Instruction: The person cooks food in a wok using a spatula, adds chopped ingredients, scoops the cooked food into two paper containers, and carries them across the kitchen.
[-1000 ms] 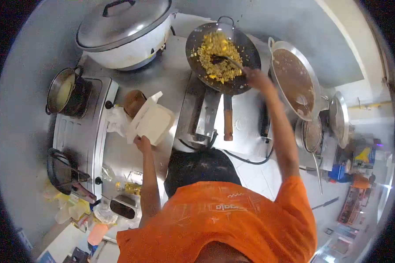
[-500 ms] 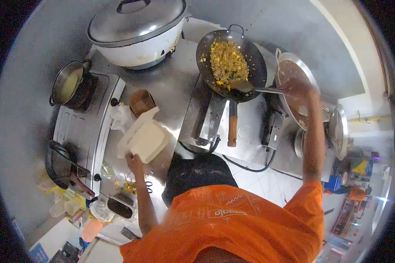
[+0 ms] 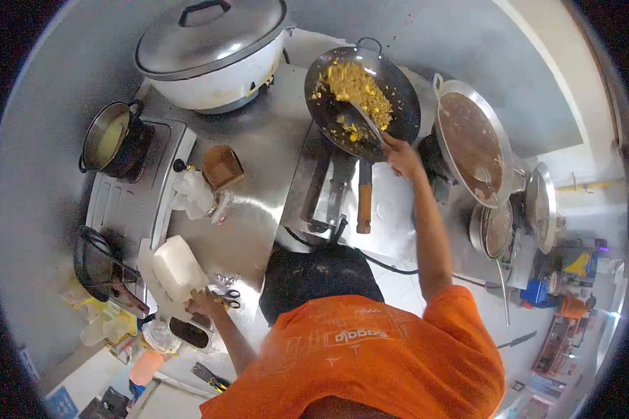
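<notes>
My left hand [image 3: 201, 304] is closed on the near edge of a white takeaway box [image 3: 179, 271], which lies open at the lower left of the counter. My right hand [image 3: 402, 157] grips the handle of a metal wok turner [image 3: 370, 123]. The turner's blade is in the food, its end partly hidden. Yellow and brown fried rice [image 3: 360, 87] fills the upper middle of a black wok [image 3: 407, 115]. The wok stands on a burner, its wooden handle [image 3: 364, 209] pointing towards me. Scissors [image 3: 230, 299] lie beside my left hand.
A large lidded white cooker [image 3: 223, 87] stands at the upper left. Left are a stove with a small pot [image 3: 106, 136], a brown paper box [image 3: 222, 166] and a plastic bag [image 3: 191, 192]. Right are a wide pan of brown liquid [image 3: 470, 133] and a strainer [image 3: 497, 227].
My left hand has moved down and left with the takeaway box. My right hand has come left towards the wok, pushing the turner further into the fried rice, which has shifted up and left.
</notes>
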Tool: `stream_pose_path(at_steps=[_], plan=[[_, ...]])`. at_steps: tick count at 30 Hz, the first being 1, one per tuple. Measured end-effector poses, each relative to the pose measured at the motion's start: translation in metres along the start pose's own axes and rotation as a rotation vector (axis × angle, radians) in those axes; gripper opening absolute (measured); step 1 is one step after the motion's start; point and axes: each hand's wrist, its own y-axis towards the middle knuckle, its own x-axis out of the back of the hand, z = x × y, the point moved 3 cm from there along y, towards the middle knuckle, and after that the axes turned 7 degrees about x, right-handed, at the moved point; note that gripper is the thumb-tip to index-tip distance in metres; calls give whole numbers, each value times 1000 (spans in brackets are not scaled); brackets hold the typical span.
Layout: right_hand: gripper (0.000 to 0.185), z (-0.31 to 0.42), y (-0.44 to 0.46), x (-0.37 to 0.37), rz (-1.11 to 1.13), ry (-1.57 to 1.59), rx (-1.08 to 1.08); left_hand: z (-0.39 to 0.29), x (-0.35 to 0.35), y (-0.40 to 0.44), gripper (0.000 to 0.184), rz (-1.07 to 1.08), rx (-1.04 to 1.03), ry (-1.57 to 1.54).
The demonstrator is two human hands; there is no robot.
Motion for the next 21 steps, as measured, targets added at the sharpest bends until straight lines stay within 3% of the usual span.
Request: stream_pose_path(at_steps=[2, 5, 8, 9, 12, 13, 15, 16, 18, 19, 21], plan=[[44, 0, -13, -19, -24, 552, -118, 0, -5, -3, 24, -71, -65, 75], [47, 10, -41, 21, 116, 872, -246, -4, 1, -20, 22, -243, -197, 213], [44, 22, -61, 70, 37, 343, -97, -32, -6, -73, 20, -316, -544, 272], [43, 9, -54, 76, 2, 116, 14, -41, -17, -91, 20, -202, -624, 212], [39, -45, -1, 55, -119, -619, 625, -29, -102, -116, 27, 487, -651, -66], [38, -6, -2, 48, 9, -804, 135, -58, -146, -166, 28, 524, -309, -184], [38, -4, 18, 67, 100, -454, -104, -17, -223, -146, 41, 667, -53, -108], [38, 5, 17, 80, 156, -489, -66, -26, -243, -163, 46, 747, 77, -135], [39, 19, 8, 99, 267, -662, 82, -47, -283, -171, 56, 729, 228, 93], [39, 24, 1, 105, 309, -801, 197, -54, -294, -170, 65, 692, 216, 160], [39, 12, 5, 94, 296, -953, 308, -65, -308, -168, 84, 522, -47, 255]])
